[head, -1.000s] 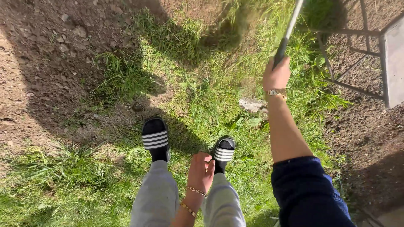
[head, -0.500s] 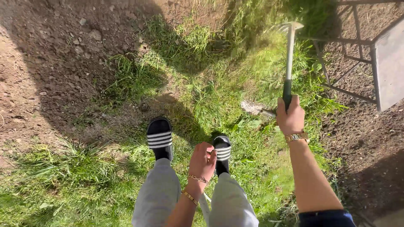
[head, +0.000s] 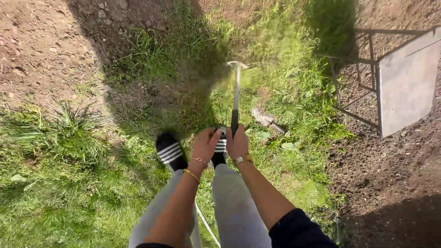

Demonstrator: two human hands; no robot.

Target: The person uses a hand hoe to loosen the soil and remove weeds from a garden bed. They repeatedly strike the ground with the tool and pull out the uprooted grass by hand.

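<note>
The right hand [head: 237,143] is wrapped tightly round the dark grip of a hoe [head: 236,98], fingers curled fully about the shaft. The hoe's handle is a slim, smooth rod, pale above the grip, running toward twelve o'clock from the hand and ending in a small light metal head that juts sideways; the head is blurred. The left hand [head: 205,144] sits just beside the right at nine o'clock, its fingers bent narrow, fingertips close to the grip; whether they touch it cannot be told. A thin gold bangle and a fine chain ring the left wrist, and a gold watch [head: 242,160] sits on the right wrist.

Beneath the hands are grey trousers [head: 234,206] of soft knit cloth and two black slides [head: 169,150] with white stripes, planted on rough grass [head: 69,183]. At one o'clock from the hands a trowel [head: 265,118] with a dull, soil-caked blade lies in the grass, apart from the hoe. Crumbly brown soil [head: 41,50] fills the ten o'clock corner and the right side. At two o'clock stands a dark thin-rod metal frame [head: 353,73] bearing a flat, plain grey panel [head: 406,85], rectangular and matte. A thin white cord [head: 206,225] runs between the legs.
</note>
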